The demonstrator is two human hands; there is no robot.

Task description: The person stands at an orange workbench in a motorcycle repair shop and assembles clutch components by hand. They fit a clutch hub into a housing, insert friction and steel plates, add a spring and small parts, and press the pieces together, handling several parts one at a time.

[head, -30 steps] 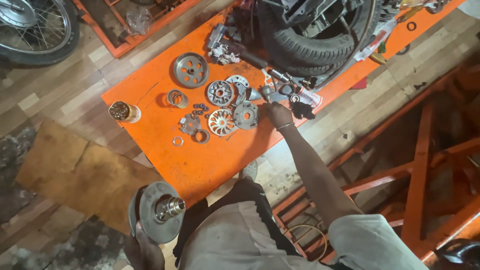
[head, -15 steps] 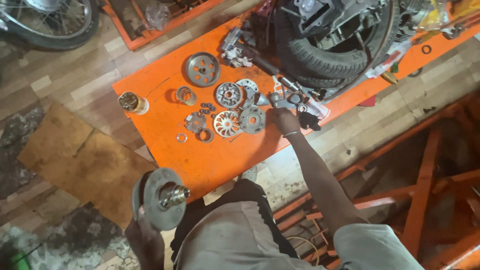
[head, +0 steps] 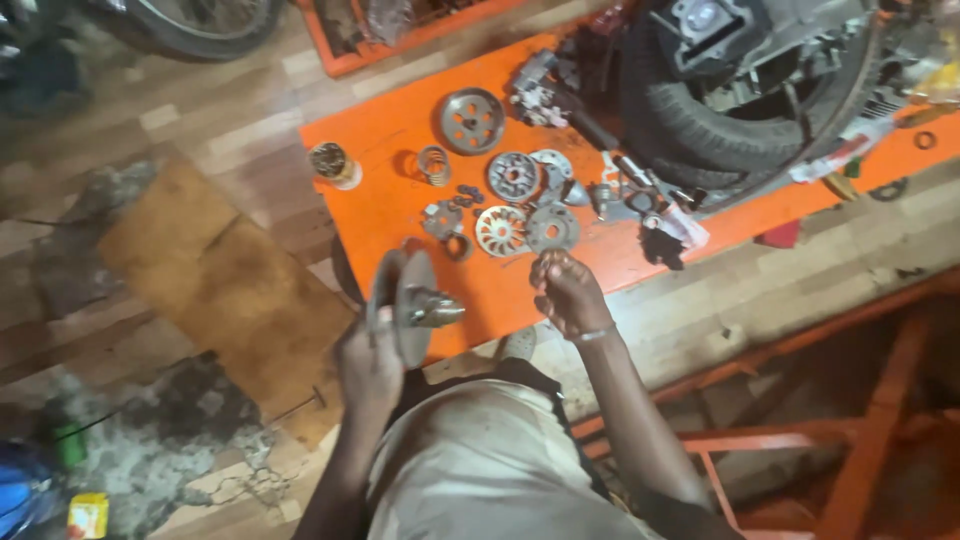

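My left hand (head: 368, 362) grips a round metal pulley disc (head: 410, 302) by its rim, stub shaft pointing toward 3 o'clock, held over the near edge of the orange bench (head: 385, 215). My right hand (head: 568, 292) is curled shut above the bench edge; I cannot tell whether it pinches a small part or nothing. At 12 o'clock from that hand lie a flat disc (head: 552, 227) and a finned fan plate (head: 500, 230), just beside each other. Farther off sit a drum with holes (head: 471, 120) and a tyre with engine assembly (head: 740, 100).

Risk, in my judgement: the disc is held one-handed at the rim and could slip onto the floor. Loose small parts crowd the bench and could be knocked off.

Motion blur obscures the smaller fittings; the engine assembly is cut off at the top.
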